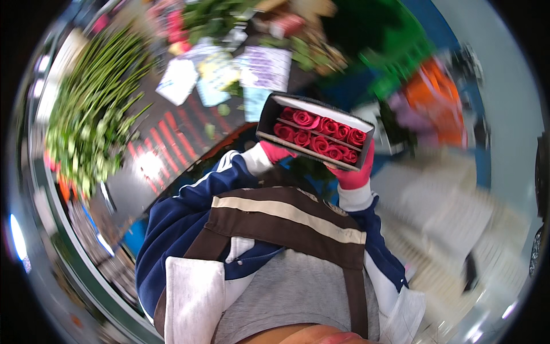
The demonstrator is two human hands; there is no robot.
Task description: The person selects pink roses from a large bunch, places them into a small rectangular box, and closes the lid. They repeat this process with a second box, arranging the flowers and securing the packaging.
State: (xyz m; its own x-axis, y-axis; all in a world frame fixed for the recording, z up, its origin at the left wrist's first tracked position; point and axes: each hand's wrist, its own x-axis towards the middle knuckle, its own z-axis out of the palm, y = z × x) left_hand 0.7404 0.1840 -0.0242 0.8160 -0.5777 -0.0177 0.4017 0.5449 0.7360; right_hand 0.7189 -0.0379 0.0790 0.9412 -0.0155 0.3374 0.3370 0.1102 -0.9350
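Both my hands wear pinkish-red gloves and hold a dark open-topped box (368, 150) with a pale inner wall, tilted in front of my apron. Inside it, red roses (320, 143) stand heads up in two rows with a thin divider between them. My left hand (277, 152) grips the box at its lower left, its fingers mostly hidden beneath. My right hand (355, 175) wraps the lower right corner. Beyond the box lie several patterned and printed papers (265, 71) on a dark work table (129, 185).
Long-stemmed greenery (101, 107) is heaped at the left of the table. A green plastic crate (404, 56) and an orange bag (436, 103) stand at the upper right. Pale sheet material (434, 206) lies to the right. Cut leaves and stems (316, 53) lie beyond the papers.
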